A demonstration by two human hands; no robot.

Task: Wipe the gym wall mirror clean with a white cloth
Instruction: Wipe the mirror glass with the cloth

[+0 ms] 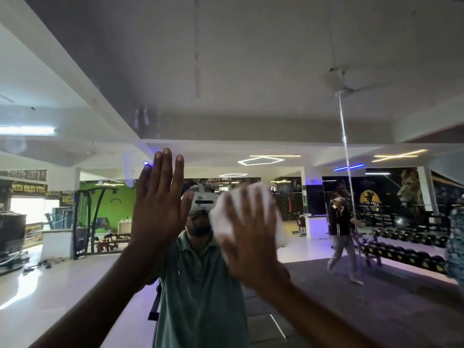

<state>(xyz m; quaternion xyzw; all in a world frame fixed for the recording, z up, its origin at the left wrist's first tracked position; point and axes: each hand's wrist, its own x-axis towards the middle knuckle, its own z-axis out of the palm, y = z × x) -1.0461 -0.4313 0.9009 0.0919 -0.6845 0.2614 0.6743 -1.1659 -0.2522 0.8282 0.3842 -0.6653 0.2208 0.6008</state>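
The wall mirror (251,84) fills the whole view and reflects the gym behind me. My right hand (251,234) is raised at centre right with fingers spread, pressing a crumpled white cloth (263,197) flat against the glass; hand and cloth are motion-blurred. My left hand (160,209) is raised beside it, at centre left. Its palm lies flat on the mirror, fingers together, holding nothing. Faint smears show on the glass above the left hand. Between the hands I see my reflection in a green shirt and white headset.
A vertical seam (347,172) between mirror panels runs down at the right. In the reflection are a second person (341,234) walking at the right, dumbbell racks (406,252) at far right, and weight machines (95,222) before a green wall at left.
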